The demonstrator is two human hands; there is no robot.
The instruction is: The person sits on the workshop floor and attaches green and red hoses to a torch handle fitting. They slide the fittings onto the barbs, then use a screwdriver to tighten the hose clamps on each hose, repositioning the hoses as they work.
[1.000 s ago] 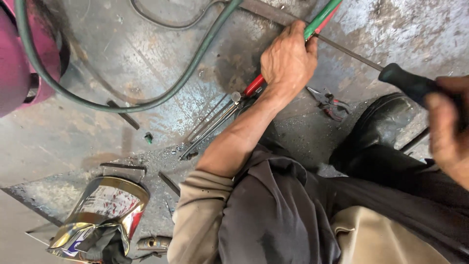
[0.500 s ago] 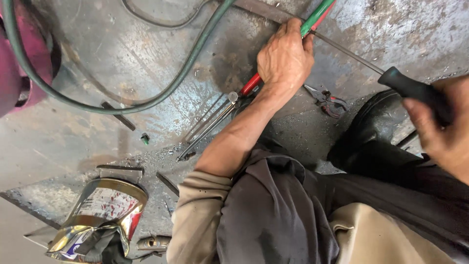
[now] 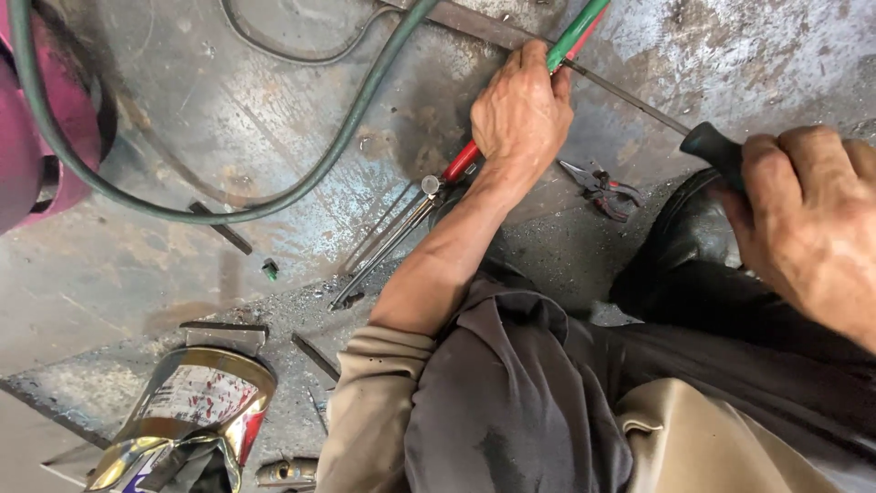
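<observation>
My left hand (image 3: 520, 119) is closed around a paired red and green hose (image 3: 577, 32) on the stained metal floor. Below the fist, the hose's red part (image 3: 461, 162) runs into a cutting torch with thin metal tubes (image 3: 388, 242) that lies flat on the floor. My right hand (image 3: 812, 228) grips the black handle (image 3: 716, 151) of a long thin rod tool. Its steel shaft (image 3: 630, 96) points up-left and reaches the hose just beside my left fingers.
A thick dark green hose (image 3: 347, 137) loops across the floor from a magenta gas cylinder (image 3: 46, 119) at the left. Red-handled pliers (image 3: 602, 187) lie near my black boot (image 3: 684, 237). A crushed tin can (image 3: 196, 411) and metal scraps sit at bottom left.
My right hand and the black handle have shifted a little to the left. My left hand keeps the same hold on the hose.
</observation>
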